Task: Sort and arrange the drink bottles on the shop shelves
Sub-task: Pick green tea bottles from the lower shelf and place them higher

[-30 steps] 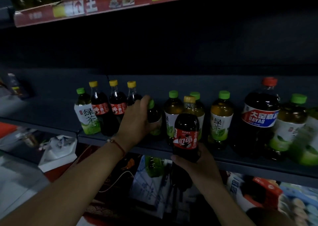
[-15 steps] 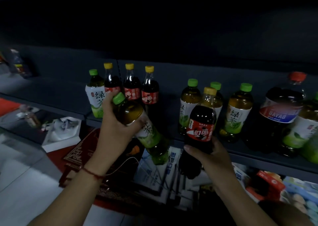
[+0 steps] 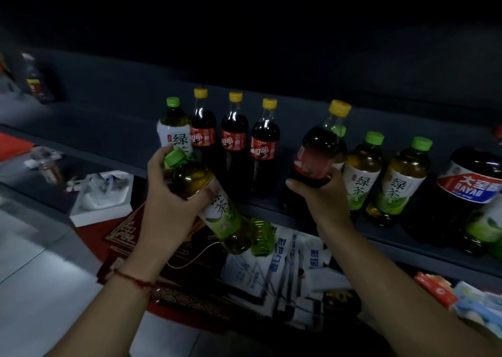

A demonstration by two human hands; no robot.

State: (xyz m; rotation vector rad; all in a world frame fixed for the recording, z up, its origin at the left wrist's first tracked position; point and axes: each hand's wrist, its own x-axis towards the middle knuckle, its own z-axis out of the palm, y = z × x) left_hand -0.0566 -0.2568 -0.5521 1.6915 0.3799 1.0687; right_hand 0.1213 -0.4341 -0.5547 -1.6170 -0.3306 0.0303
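My left hand [image 3: 169,201] grips a green tea bottle [image 3: 214,201] with a green cap, tilted and held off the shelf in front of it. My right hand [image 3: 322,196] grips a yellow-capped cola bottle [image 3: 316,153], held upright over the shelf's gap. On the dark shelf [image 3: 380,237] stand a green tea bottle [image 3: 175,128] and three cola bottles [image 3: 235,139] at the left. Two green tea bottles [image 3: 399,185] stand to the right of my right hand, and a third hides behind the held cola.
A large DAYAO bottle [image 3: 470,191] stands at the far right beside another green tea bottle. Below the shelf lie blue-and-white packs [image 3: 285,269], a red box [image 3: 130,237] and a white tray [image 3: 103,196]. A lone bottle [image 3: 35,82] stands far left on the shelf.
My left hand took the green tea bottle off the shelf and holds it tilted in front. My right hand lifted the cola bottle up and into the gap on the shelf.
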